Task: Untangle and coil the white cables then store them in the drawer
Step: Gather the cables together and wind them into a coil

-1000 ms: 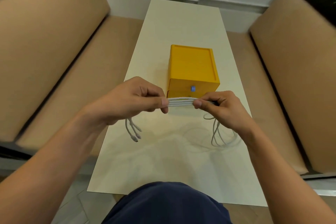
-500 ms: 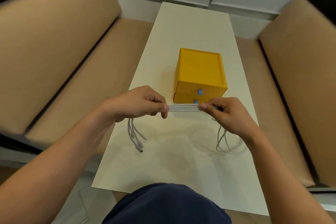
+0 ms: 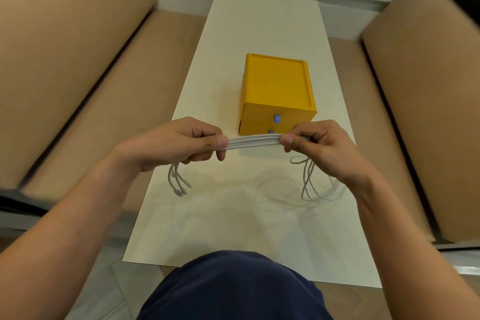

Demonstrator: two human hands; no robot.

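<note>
Because the white cables [image 3: 254, 141] are thin, light and limp, they are judged to carry no shape of their own: any length left unsupported will sag, and loose strands are likely to cross again. The sheath looks smooth, so a light pinch may let single strands slip; the connector ends [image 3: 179, 187] are the only rigid parts and probably the most easily damaged by pulling. Recommended hold: pinch the bundle flat on the cord itself, close to the point where a turn is to be formed, not on the plugs. At centre frame, several strands run side by side as a flat white band, held level above the worktop [image 3: 259, 228] and just in front of the yellow drawer unit [image 3: 278, 86]. The left hand [image 3: 179, 143] pinches one end of the band between thumb and curled fingers; the right hand [image 3: 319, 145] pinches the other end likewise. Short tails with plugs hang below the left hand, while the slack loops [image 3: 311, 187] drop from the right hand onto the worktop. Both drawers, each with a blue knob [image 3: 277, 118], appear closed.
</note>
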